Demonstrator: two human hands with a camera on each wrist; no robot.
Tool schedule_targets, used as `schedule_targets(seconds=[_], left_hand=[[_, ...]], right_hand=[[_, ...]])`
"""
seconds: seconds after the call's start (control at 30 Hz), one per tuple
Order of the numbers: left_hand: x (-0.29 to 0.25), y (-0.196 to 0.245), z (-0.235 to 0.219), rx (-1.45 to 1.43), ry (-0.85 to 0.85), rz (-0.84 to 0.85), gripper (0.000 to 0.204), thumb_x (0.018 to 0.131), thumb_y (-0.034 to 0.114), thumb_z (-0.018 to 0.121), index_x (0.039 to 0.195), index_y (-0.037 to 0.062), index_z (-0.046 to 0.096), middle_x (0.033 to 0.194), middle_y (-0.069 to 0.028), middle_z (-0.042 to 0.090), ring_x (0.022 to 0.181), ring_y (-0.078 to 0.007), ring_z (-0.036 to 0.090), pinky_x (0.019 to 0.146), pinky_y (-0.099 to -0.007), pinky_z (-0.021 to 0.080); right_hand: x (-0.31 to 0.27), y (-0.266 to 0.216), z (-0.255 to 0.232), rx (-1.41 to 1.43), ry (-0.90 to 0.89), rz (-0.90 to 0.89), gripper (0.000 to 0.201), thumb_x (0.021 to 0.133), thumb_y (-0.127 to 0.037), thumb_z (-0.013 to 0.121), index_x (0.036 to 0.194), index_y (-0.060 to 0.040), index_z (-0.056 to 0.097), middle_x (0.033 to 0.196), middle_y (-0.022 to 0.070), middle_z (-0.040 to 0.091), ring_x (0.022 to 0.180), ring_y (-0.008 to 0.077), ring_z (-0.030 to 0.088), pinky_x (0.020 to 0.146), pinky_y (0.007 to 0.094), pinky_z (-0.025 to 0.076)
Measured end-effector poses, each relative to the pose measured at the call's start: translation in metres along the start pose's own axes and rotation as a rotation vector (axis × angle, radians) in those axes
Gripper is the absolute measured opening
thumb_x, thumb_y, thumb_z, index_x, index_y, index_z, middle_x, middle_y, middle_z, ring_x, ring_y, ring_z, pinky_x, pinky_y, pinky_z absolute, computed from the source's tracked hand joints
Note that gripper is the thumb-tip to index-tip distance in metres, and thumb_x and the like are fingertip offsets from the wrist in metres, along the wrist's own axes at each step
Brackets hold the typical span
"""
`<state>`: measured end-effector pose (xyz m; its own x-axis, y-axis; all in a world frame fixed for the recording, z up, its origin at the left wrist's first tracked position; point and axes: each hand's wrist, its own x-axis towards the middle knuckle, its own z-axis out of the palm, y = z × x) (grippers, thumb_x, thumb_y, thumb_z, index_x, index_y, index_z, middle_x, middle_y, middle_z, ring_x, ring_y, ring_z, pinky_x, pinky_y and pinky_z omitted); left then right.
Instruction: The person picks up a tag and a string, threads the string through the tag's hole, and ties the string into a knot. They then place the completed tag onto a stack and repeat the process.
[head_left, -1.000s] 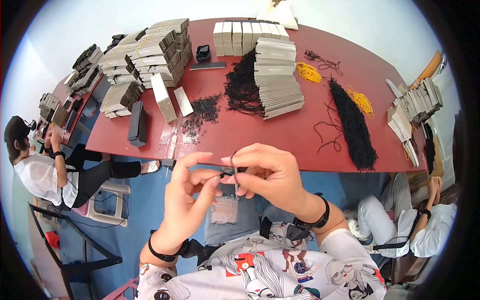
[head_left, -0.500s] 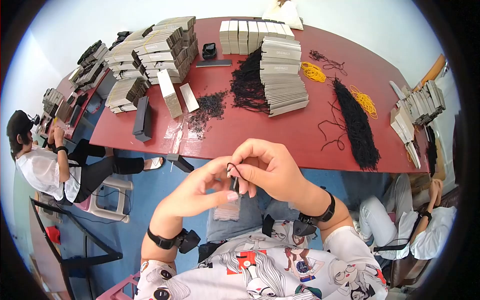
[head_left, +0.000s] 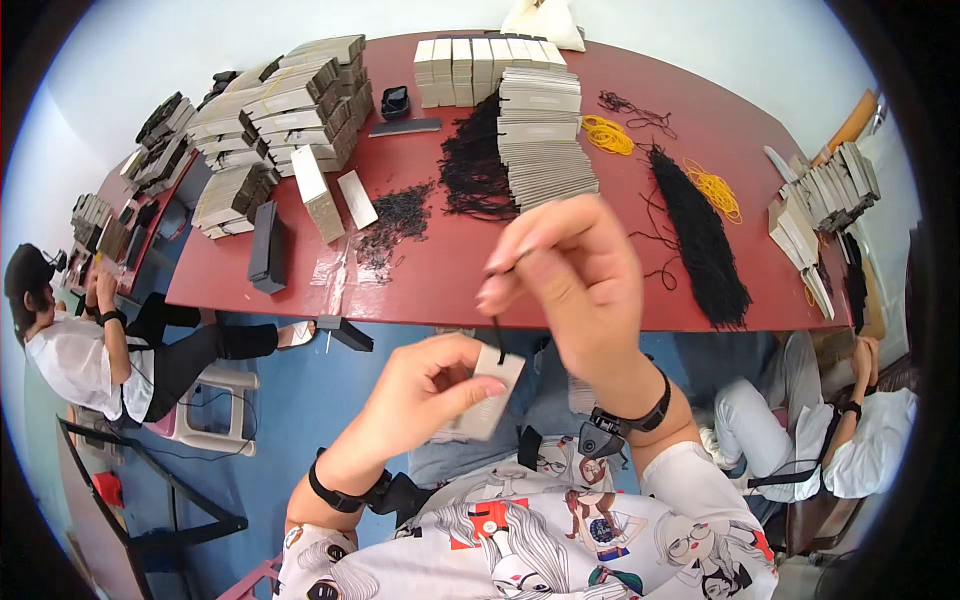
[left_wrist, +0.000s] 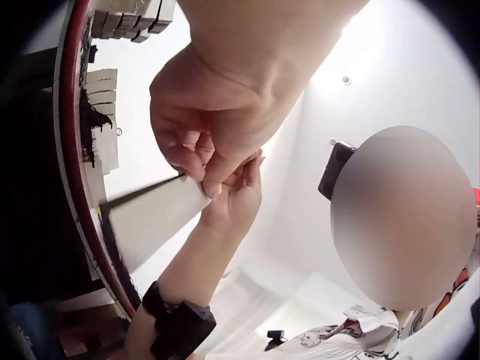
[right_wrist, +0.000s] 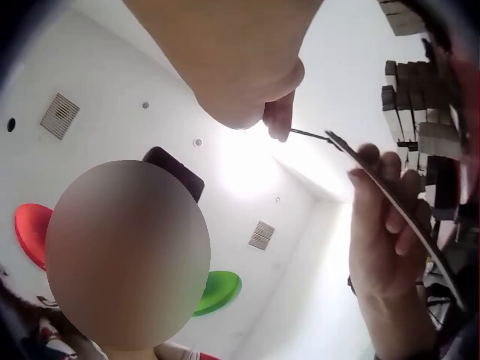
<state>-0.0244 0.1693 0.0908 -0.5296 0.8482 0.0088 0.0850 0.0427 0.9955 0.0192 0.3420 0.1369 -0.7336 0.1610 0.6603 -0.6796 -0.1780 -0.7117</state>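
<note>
A pale grey hang tag [head_left: 497, 400] is pinched between the thumb and fingers of my left hand [head_left: 425, 390], low in front of the table edge. From its top end a short black cord [head_left: 498, 335] runs up to my right hand [head_left: 575, 270]. The thumb and fingertips of that hand pinch the cord's upper part above the tag. In the right wrist view, the cord [right_wrist: 309, 136] stretches straight from the right fingers to the tag [right_wrist: 411, 217], seen nearly edge-on. The left wrist view shows the tag's broad flat face [left_wrist: 154, 225].
On the red table [head_left: 480, 285] stand stacks of tags [head_left: 300, 95], a fanned row of strung tags [head_left: 545, 135], a black cord bundle [head_left: 695, 235], yellow bands [head_left: 607, 134] and a scatter of small black pieces [head_left: 395, 220]. A seated person [head_left: 85, 340] works at the left.
The hands, close together before, have come apart. My right hand has risen with the cord, drawing it taut, and the tag's face now shows in my left hand.
</note>
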Motion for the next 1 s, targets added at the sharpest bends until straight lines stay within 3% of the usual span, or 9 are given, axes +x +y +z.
schedule_targets(seconds=[0.1,0.2,0.33,0.4,0.57,0.63,0.7,0.9,1.0], left_hand=[[0.000,-0.007,0.007,-0.181,0.022,-0.086,0.021,0.082,0.006,0.066,0.101,0.0001,0.059,0.094,-0.0073,0.063,0.079,-0.0083,0.061,0.062,-0.0200,0.050],[0.002,-0.016,0.012,-0.328,0.124,0.043,0.024,0.084,0.003,0.062,0.107,-0.0009,0.055,0.094,-0.0110,0.064,0.082,-0.0149,0.064,0.061,-0.0249,0.054],[0.008,-0.039,0.014,-0.362,0.212,0.179,0.026,0.085,0.004,0.060,0.110,-0.0010,0.054,0.096,-0.0144,0.064,0.082,-0.0197,0.065,0.060,-0.0271,0.055],[0.012,-0.045,0.019,-0.333,0.198,0.151,0.026,0.091,0.015,0.054,0.112,-0.0010,0.054,0.101,-0.0159,0.062,0.074,-0.0178,0.064,0.055,-0.0240,0.052],[0.039,-0.040,0.014,-0.549,0.321,0.262,0.034,0.098,0.030,0.039,0.102,-0.0009,0.054,0.106,-0.0155,0.058,0.057,-0.0106,0.052,0.046,-0.0209,0.044],[0.053,-0.044,-0.011,-0.707,0.243,0.208,0.032,0.098,0.029,0.039,0.098,0.0010,0.054,0.098,-0.0118,0.060,0.060,-0.0093,0.053,0.045,-0.0206,0.044],[0.074,-0.036,-0.015,-0.757,0.272,0.149,0.027,0.098,0.026,0.041,0.097,0.0026,0.054,0.094,-0.0084,0.061,0.067,-0.0084,0.056,0.052,-0.0207,0.048],[0.143,-0.051,-0.026,-0.729,0.344,0.091,0.021,0.091,0.010,0.053,0.111,0.0028,0.052,0.106,-0.0092,0.058,0.092,-0.0159,0.059,0.078,-0.0256,0.051],[0.141,-0.064,-0.046,-0.046,0.662,0.238,0.052,0.083,0.002,0.058,0.130,0.0036,0.037,0.129,-0.0127,0.038,0.099,-0.0191,0.053,0.078,-0.0261,0.050]], right_hand=[[-0.006,-0.004,-0.004,0.118,-0.217,0.116,0.031,0.089,-0.005,0.053,0.118,0.0012,0.042,0.113,0.0212,0.055,0.077,0.0169,0.062,0.069,0.0289,0.053],[-0.024,0.002,-0.020,-0.406,-0.253,0.035,0.066,0.083,-0.016,0.065,0.137,-0.0022,0.030,0.119,0.0178,0.053,0.090,0.0171,0.059,0.075,0.0299,0.049],[-0.058,0.011,-0.032,-0.848,-0.376,0.026,0.054,0.085,-0.022,0.060,0.130,-0.0015,0.037,0.091,0.0164,0.061,0.078,0.0268,0.061,0.063,0.0354,0.049],[-0.067,0.004,-0.044,-0.917,-0.614,0.502,0.038,0.088,-0.027,0.055,0.115,-0.0018,0.043,0.072,0.0181,0.060,0.065,0.0365,0.060,0.058,0.0448,0.047],[-0.039,-0.028,-0.073,-1.136,-0.742,0.598,0.025,0.091,-0.024,0.047,0.102,-0.0030,0.039,0.062,0.0199,0.057,0.062,0.0414,0.058,0.055,0.0503,0.044],[-0.023,-0.032,-0.094,-1.264,-0.743,0.585,0.022,0.087,-0.022,0.053,0.097,-0.0043,0.044,0.068,0.0168,0.056,0.069,0.0377,0.058,0.060,0.0470,0.045],[-0.009,-0.014,-0.128,-1.333,-0.696,0.120,0.019,0.079,-0.017,0.060,0.089,-0.0062,0.049,0.077,0.0121,0.054,0.078,0.0327,0.055,0.068,0.0425,0.045],[0.033,0.046,-0.175,-1.476,-0.709,0.050,0.024,0.069,-0.014,0.069,0.082,-0.0076,0.050,0.083,0.0070,0.050,0.081,0.0284,0.052,0.071,0.0376,0.043],[0.040,0.060,-0.178,-1.491,-0.466,0.102,0.033,0.064,-0.009,0.072,0.084,-0.0078,0.045,0.083,0.0071,0.050,0.083,0.0290,0.052,0.071,0.0380,0.043]])
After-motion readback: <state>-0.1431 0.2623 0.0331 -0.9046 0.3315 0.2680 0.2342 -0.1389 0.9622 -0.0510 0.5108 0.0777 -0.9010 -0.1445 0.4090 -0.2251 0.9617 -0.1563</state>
